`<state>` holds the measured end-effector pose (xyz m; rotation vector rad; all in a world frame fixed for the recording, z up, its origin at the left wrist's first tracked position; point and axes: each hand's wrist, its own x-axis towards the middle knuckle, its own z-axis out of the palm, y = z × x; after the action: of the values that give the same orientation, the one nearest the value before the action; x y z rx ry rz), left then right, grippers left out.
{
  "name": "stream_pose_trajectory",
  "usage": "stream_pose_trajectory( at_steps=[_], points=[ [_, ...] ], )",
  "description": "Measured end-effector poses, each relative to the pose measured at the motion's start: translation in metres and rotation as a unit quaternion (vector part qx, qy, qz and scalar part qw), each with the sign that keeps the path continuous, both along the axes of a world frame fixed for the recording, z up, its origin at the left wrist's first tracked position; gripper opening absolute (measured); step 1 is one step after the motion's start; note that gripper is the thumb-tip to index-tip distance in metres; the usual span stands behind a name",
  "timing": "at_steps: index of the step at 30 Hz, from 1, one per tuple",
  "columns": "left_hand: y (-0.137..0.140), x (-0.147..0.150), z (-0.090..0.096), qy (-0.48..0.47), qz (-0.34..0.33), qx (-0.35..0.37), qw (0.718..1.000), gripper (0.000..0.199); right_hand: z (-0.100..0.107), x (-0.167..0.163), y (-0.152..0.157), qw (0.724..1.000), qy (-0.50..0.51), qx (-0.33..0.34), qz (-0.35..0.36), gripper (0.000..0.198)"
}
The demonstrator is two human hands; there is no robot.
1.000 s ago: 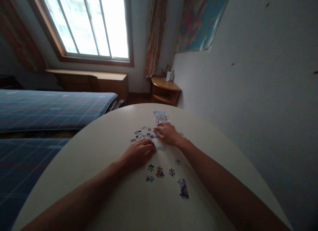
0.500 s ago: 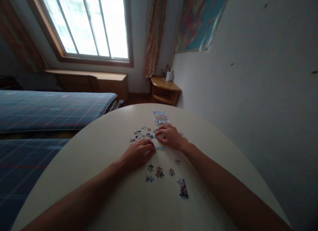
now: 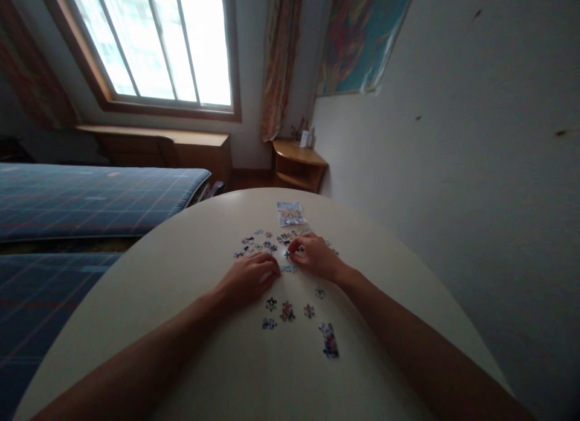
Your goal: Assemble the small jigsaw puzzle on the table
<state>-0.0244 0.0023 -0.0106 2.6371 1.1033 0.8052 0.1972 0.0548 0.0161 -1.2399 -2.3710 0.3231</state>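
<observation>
Your bare left forearm [image 3: 181, 333] and right forearm [image 3: 394, 324] slant inward across the pale surface [image 3: 272, 379], your left hand [image 3: 251, 273] low, fingers curled, your right hand [image 3: 313, 253] nearer the far edge, thumb and forefinger pinched.

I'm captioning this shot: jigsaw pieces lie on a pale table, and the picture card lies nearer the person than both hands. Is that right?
Not quite: the head view shows the picture card beyond the left hand and right hand. The jigsaw pieces do lie on the pale table.
</observation>
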Motion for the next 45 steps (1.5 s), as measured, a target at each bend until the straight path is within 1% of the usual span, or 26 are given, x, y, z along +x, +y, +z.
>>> stream_pose_trajectory(
  at_steps=[6, 10, 12, 17, 18, 23, 29, 34, 37, 41, 45],
  points=[
    [0.001, 0.0, 0.0, 0.0, 0.004, -0.001, 1.0, 0.012, -0.006, 0.013, -0.018, 0.997, 0.071, -0.003, -0.01, 0.008],
    [0.001, 0.0, 0.0, -0.003, 0.005, -0.005, 1.0, 0.012, -0.013, 0.024, -0.025, 0.988, 0.154, -0.011, -0.018, 0.011],
    [0.001, 0.001, 0.0, -0.004, 0.01, -0.007, 1.0, 0.012, -0.015, 0.027, -0.027, 0.986, 0.169, -0.015, -0.009, 0.013],
    [0.001, 0.002, -0.001, -0.006, 0.015, 0.002, 1.0, 0.015, -0.014, 0.024, -0.03, 0.985, 0.158, -0.019, 0.069, 0.013],
    [0.001, 0.002, -0.001, -0.007, 0.013, 0.004, 1.0, 0.015, -0.014, 0.023, -0.03, 0.985, 0.156, -0.024, 0.074, 0.013],
    [0.0, 0.002, 0.001, -0.008, 0.002, 0.008, 1.0, 0.015, -0.014, 0.021, -0.031, 0.985, 0.158, -0.049, 0.047, 0.01],
    [-0.002, 0.004, 0.004, -0.005, -0.011, 0.031, 0.999, 0.021, -0.013, 0.02, -0.032, 0.985, 0.149, -0.066, 0.054, 0.008],
    [-0.003, 0.004, 0.005, -0.011, -0.036, 0.022, 0.999, 0.021, -0.013, 0.021, -0.033, 0.986, 0.131, -0.048, 0.091, 0.009],
    [-0.003, 0.004, 0.005, -0.01, -0.04, 0.006, 0.999, 0.018, -0.013, 0.022, -0.033, 0.987, 0.115, -0.032, 0.105, 0.01],
    [-0.004, 0.006, 0.008, -0.014, -0.048, 0.002, 0.999, 0.017, -0.011, 0.022, -0.033, 0.988, 0.084, -0.019, 0.131, 0.013],
    [-0.005, 0.006, 0.011, -0.007, -0.051, 0.002, 0.999, 0.018, -0.012, 0.021, -0.033, 0.987, 0.083, -0.012, 0.137, 0.013]
  ],
)
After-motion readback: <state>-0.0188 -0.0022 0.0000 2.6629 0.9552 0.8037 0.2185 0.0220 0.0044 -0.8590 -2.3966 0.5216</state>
